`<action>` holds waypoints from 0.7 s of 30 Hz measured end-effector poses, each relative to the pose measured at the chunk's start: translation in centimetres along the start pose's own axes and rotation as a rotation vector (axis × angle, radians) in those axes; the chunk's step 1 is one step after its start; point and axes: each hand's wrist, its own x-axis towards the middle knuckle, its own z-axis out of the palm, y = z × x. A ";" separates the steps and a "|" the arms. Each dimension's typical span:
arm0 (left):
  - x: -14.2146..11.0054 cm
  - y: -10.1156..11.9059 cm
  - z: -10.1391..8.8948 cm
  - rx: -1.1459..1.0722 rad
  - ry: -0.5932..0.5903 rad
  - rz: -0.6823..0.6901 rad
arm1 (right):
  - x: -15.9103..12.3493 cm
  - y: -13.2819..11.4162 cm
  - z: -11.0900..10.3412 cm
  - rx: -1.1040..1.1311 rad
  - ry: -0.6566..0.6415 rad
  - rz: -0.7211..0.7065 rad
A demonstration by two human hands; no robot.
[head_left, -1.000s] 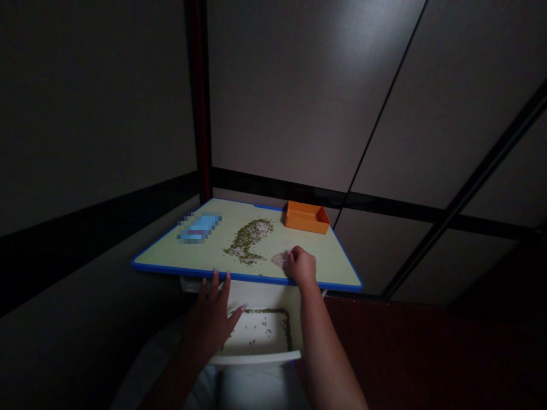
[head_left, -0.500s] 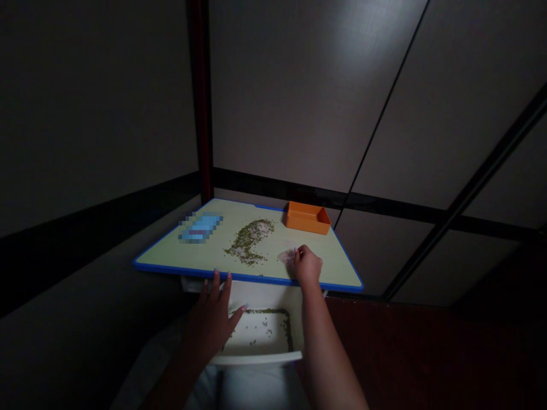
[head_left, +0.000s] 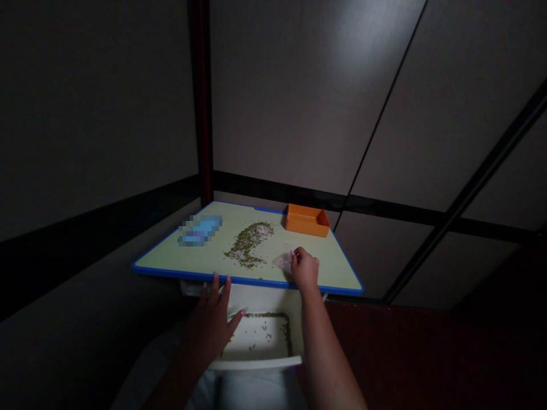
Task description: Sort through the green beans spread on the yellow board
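My left hand (head_left: 210, 324) rests at the front edge of the small blue-rimmed table (head_left: 333, 267), fingers spread, above the pulled-out white drawer (head_left: 256, 364). My right hand (head_left: 305, 267) is over the right part of the tabletop with its fingers pinched together; what they hold, if anything, is too small to see. Just left of those fingertips lies a flat, pale whitish patch (head_left: 282, 261) that looks like grains. In the middle of the table spreads a pile of small green beans mixed with whitish grains (head_left: 250, 242).
An orange open box (head_left: 306, 222) stands at the back right of the tabletop. A blurred-out blue item (head_left: 200, 230) lies at the left. Scattered green beans (head_left: 265, 329) lie inside the drawer. Panelled walls (head_left: 277, 102) rise behind and to the left.
My right hand has shifted slightly left and stays pinched by the pale patch, more of which shows now. My left hand has hardly moved.
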 end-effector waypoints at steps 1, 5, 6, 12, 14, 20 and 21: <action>0.0 0.0 0.0 -0.004 0.003 0.000 | 0.0 0.0 0.0 -0.001 -0.007 0.004; 0.0 0.1 -0.2 -0.011 -0.009 -0.012 | -0.1 -0.2 0.0 -0.021 -0.070 0.028; 0.0 0.2 -0.2 -0.008 -0.015 -0.014 | -0.2 -0.3 -0.1 -0.027 -0.079 0.038; 0.1 0.3 -0.5 0.008 -0.032 -0.013 | -0.3 -0.5 -0.3 -0.013 -0.093 0.048; 0.1 0.3 -0.5 0.006 -0.033 -0.011 | -0.3 -0.6 -0.3 -0.002 -0.095 0.021; 0.0 0.3 -0.6 0.003 -0.033 -0.015 | -0.4 -1.3 0.1 0.023 -0.135 -0.061; 0.0 0.4 -0.6 0.000 -0.037 -0.011 | -0.4 -1.5 0.1 0.022 -0.146 -0.069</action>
